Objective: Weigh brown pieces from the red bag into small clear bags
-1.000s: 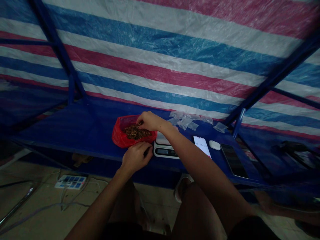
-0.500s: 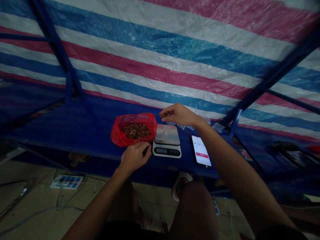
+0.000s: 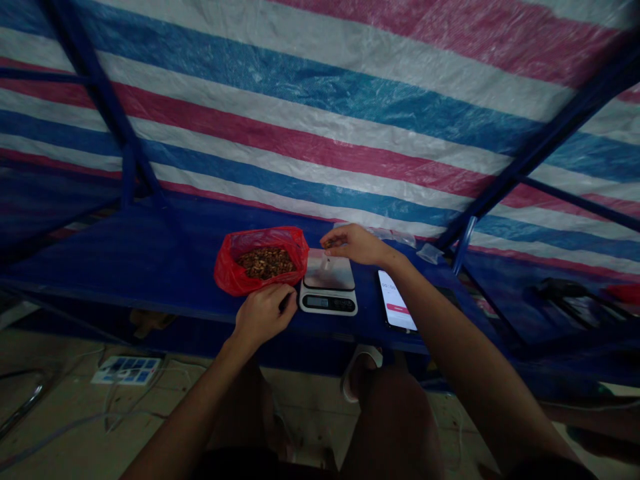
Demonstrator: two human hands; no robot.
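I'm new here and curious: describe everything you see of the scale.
The scale has a white, plastic-looking body, a shiny plate and, in front, a dark panel with a display too small to read. It lies flat on the table between bag and phone. The right hand hangs over the plate's far edge; the left hand beside it, contact unclear.

Dim, slightly soft — bright phone screen (image 3: 395, 300).
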